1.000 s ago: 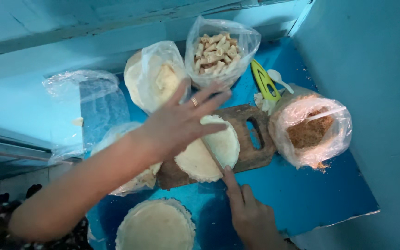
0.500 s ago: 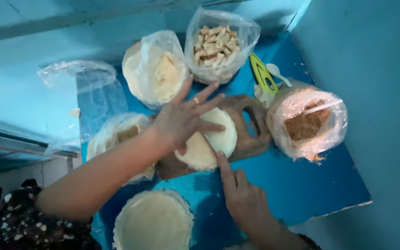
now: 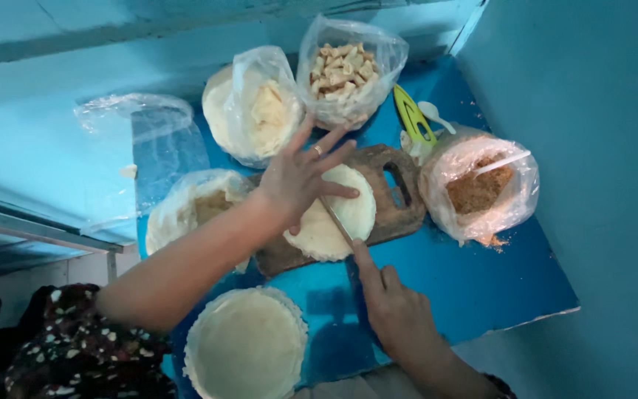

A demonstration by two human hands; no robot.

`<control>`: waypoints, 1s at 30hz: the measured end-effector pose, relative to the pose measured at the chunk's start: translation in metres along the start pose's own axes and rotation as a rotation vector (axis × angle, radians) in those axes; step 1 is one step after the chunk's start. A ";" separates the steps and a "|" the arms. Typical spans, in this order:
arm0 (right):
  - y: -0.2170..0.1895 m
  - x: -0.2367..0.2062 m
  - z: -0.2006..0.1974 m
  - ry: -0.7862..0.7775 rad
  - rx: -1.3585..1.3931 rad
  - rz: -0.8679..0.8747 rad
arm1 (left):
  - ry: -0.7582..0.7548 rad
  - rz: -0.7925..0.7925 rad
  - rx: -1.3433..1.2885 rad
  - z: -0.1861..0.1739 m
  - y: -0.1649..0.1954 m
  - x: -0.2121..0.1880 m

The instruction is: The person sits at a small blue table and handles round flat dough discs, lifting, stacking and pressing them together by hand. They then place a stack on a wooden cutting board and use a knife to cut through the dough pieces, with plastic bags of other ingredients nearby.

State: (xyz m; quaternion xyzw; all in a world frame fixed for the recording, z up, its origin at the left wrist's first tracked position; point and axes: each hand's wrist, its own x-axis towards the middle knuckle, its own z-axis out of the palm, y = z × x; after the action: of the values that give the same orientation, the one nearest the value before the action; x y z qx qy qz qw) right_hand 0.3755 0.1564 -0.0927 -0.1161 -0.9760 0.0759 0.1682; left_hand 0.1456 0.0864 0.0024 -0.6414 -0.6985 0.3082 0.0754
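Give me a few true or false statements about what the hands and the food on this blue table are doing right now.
1. The left hand presses flat on a round flatbread. True.
2. The flatbread lies on a metal tray. False: it lies on a wooden cutting board.
3. The right hand holds a knife across the flatbread. True.
4. The bag of brown crumbs sits left of the board. False: it sits on the right.

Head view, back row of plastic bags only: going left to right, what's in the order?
Empty clear bag → bag of pale dough → bag of cut pastry pieces → bag of brown crumbs, which lies nearer than the rest.
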 end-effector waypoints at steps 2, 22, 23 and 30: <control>-0.001 0.003 0.001 0.026 0.015 -0.017 | 0.004 0.008 0.040 -0.002 0.002 0.000; 0.004 -0.006 0.007 -0.089 -0.013 0.027 | -0.013 0.018 0.078 -0.003 0.003 0.000; 0.005 -0.005 0.009 -0.118 -0.004 0.033 | -0.009 0.021 0.081 -0.004 0.002 -0.001; 0.004 -0.007 -0.008 -0.030 0.009 0.011 | -0.034 0.011 0.117 -0.005 0.003 0.002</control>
State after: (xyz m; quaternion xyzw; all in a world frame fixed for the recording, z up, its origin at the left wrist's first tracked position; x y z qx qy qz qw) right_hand 0.3852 0.1594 -0.0884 -0.1196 -0.9773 0.0831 0.1537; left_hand 0.1507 0.0897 0.0040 -0.6342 -0.6771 0.3598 0.0992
